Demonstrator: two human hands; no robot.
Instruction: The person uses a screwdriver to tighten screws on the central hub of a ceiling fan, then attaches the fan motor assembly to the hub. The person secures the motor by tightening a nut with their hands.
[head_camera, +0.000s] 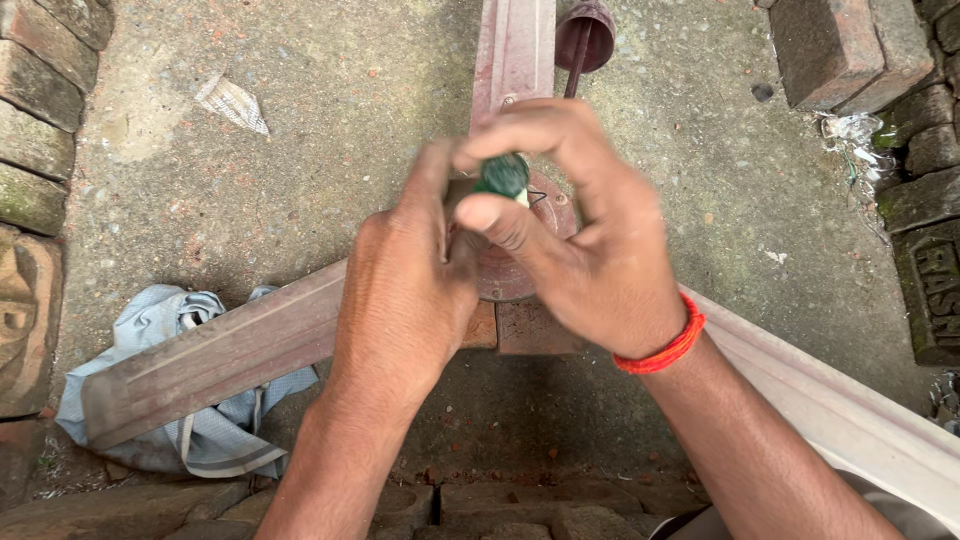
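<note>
A reddish-brown ceiling fan lies on the concrete floor, its round motor hub (520, 285) mostly covered by my hands. My right hand (575, 235), with an orange band at the wrist, grips the green handle of a screwdriver (503, 176) held upright over the hub. My left hand (405, 290) rests against the hub just left of the tool, thumb raised beside the handle. One blade (215, 355) runs toward the lower left, another (515, 45) points away from me, and a third, paler blade (850, 410) runs to the lower right. The screwdriver's tip is hidden.
A grey cloth (165, 320) lies under the left blade. The fan's down rod and cup (585, 35) lie at the top. Bricks (40, 110) border the left side, and more bricks (850, 45) stand at the upper right. A crumpled wrapper (232, 102) lies on the concrete.
</note>
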